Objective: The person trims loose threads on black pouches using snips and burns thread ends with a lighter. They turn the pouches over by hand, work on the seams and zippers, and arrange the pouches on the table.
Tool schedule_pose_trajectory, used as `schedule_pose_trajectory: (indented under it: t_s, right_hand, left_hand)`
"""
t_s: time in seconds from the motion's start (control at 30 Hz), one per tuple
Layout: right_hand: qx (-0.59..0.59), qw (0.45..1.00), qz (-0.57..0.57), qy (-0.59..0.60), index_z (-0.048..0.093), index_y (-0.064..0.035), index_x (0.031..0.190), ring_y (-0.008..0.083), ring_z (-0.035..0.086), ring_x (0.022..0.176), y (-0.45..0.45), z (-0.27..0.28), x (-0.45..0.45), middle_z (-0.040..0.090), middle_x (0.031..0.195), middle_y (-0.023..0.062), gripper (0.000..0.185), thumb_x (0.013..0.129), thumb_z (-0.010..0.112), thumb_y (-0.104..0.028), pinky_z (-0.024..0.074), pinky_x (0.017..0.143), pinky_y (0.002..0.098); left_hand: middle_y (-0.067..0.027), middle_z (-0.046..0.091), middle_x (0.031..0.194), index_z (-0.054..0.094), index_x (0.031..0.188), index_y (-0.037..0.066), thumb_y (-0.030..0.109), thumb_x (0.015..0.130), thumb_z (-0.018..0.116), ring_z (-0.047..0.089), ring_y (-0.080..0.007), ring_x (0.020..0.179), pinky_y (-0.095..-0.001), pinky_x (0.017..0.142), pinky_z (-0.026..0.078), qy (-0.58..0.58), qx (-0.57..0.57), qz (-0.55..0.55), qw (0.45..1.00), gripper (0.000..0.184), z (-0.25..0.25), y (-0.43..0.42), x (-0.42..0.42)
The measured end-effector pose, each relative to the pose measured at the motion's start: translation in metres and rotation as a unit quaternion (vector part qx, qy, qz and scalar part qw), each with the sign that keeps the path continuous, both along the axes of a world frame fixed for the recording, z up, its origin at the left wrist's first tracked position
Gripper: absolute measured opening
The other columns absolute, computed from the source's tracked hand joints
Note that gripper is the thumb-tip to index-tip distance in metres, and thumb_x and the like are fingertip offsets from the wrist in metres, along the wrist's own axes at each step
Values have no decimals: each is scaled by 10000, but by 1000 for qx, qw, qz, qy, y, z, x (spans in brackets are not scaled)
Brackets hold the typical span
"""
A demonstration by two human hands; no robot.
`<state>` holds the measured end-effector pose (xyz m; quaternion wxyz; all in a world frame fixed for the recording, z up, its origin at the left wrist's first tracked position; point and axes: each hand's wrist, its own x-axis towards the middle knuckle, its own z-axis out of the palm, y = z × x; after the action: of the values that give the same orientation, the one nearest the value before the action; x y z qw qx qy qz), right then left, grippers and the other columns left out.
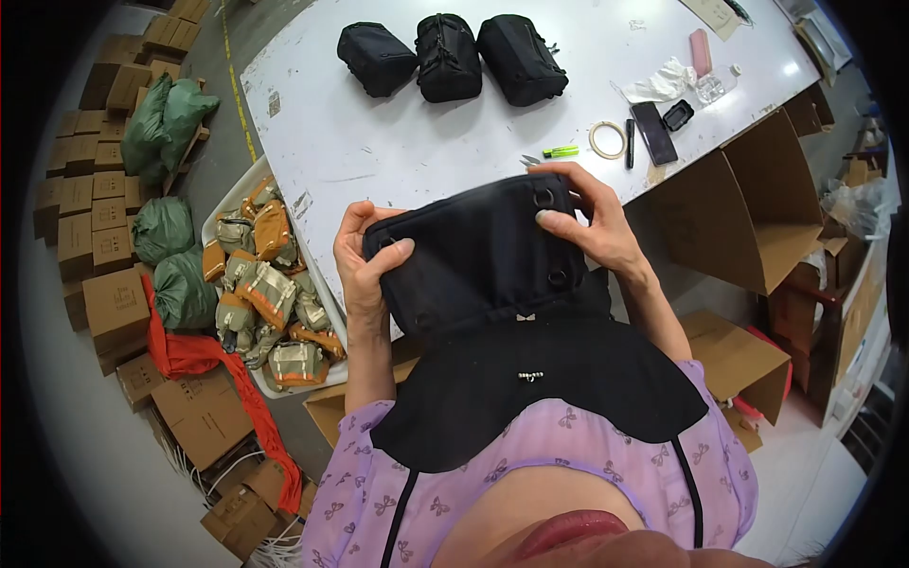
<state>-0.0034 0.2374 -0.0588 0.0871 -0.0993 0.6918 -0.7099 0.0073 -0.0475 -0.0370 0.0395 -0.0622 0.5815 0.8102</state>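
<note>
A black rectangular bag (473,251) with metal rings near its corners is held up in front of the body, just past the white table's near edge. My left hand (367,256) grips its left end, thumb on the face and fingers behind. At the right end, my right hand (601,220) holds the upper corner, its thumb near a ring. The bag's far side is hidden. Beyond it, on the white table (350,142), stand three black bags: one at the left (377,59), one in the middle (449,57) and one at the right (523,61).
Small scissors, a green cutter (561,151), a tape roll (607,140), a black pen and a phone (654,133) lie on the table. Left, a white bin (331,371) holds several orange-and-green bags. Cardboard boxes (204,417) stand left; an open carton (739,208) is at right.
</note>
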Motion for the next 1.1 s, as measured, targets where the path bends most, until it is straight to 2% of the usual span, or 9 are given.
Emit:
schedule_pose_trajectory:
  t_s: [0.17, 0.27, 0.4, 0.6, 0.9, 0.93, 1.03, 1.07, 1.1]
  right_hand:
    - [-60, 998, 26, -27, 340, -3, 1457, 230, 433, 1302, 2, -3, 3, 464, 1395, 157, 688, 897, 664, -238, 331, 1084, 342]
    - [4, 998, 25, 59, 245, 11, 1496, 256, 368, 1361, -6, -6, 6, 395, 1459, 175, 774, 890, 668, -218, 256, 1128, 351]
    - [-8, 999, 12, 46, 222, 17, 1502, 240, 378, 1349, -10, -9, 9, 404, 1452, 168, 804, 880, 678, -210, 262, 1121, 333]
    - [-61, 998, -6, -34, 264, 0, 1501, 183, 412, 1298, -14, -13, 10, 409, 1449, 137, 786, 852, 681, -153, 302, 1090, 296]
    - [-114, 989, -43, -87, 365, 14, 1457, 173, 470, 1234, -16, -18, 10, 485, 1368, 116, 731, 813, 679, -128, 336, 1062, 281]
    - [-146, 980, -48, -123, 392, 21, 1440, 169, 500, 1197, -17, -17, 12, 523, 1319, 111, 718, 796, 680, -112, 356, 1041, 270]
    - [-178, 970, -72, -148, 399, 13, 1440, 163, 519, 1179, -20, -10, 13, 540, 1297, 122, 714, 779, 657, -69, 383, 1019, 265]
    - [-177, 970, -78, -146, 399, 15, 1438, 172, 526, 1178, -19, -14, 12, 542, 1294, 125, 709, 778, 647, -58, 388, 1019, 271]
    - [-181, 970, -79, -142, 401, 17, 1436, 174, 527, 1178, -19, -14, 12, 543, 1291, 126, 707, 777, 646, -57, 388, 1020, 272]
  left_hand:
    - [-161, 663, 946, 473, 1137, -4, -21, 675, 692, 660, -179, 786, -270, 742, 555, -52, 27, 35, 998, 512, -1, -3, -3]
    - [-141, 661, 945, 478, 1149, 10, 41, 787, 679, 652, -159, 773, -256, 720, 550, -46, 33, 47, 997, 416, -3, 3, -5]
    - [-132, 661, 906, 500, 1136, 17, 153, 950, 572, 641, -135, 761, -239, 694, 534, -55, 49, 64, 995, 242, 4, 12, -4]
    - [-131, 665, 896, 513, 1124, -8, 281, 1030, 413, 632, -143, 772, -252, 698, 514, -68, 32, 100, 992, 320, -4, 7, -5]
    - [-117, 666, 906, 500, 1182, -18, 320, 1034, 391, 638, -147, 803, -264, 737, 519, -84, 71, 65, 992, 384, 14, 12, -4]
    - [-168, 636, 1034, 451, 1249, -8, 244, 985, 436, 634, -188, 924, -283, 832, 515, -32, 57, 47, 997, 366, 5, 7, -1]
    - [-225, 556, 1186, 372, 1321, -4, 159, 866, 490, 589, -252, 1072, -330, 952, 478, 10, 103, -18, 994, 498, 13, 6, 0]
    - [-250, 485, 1273, 295, 1377, -10, 144, 736, 551, 531, -294, 1176, -363, 1035, 423, 16, 77, -56, 995, 707, 10, 0, -1]
    - [-245, 489, 1271, 290, 1384, -12, 155, 717, 571, 531, -292, 1180, -364, 1039, 419, 28, 61, -68, 995, 742, 10, -2, 0]
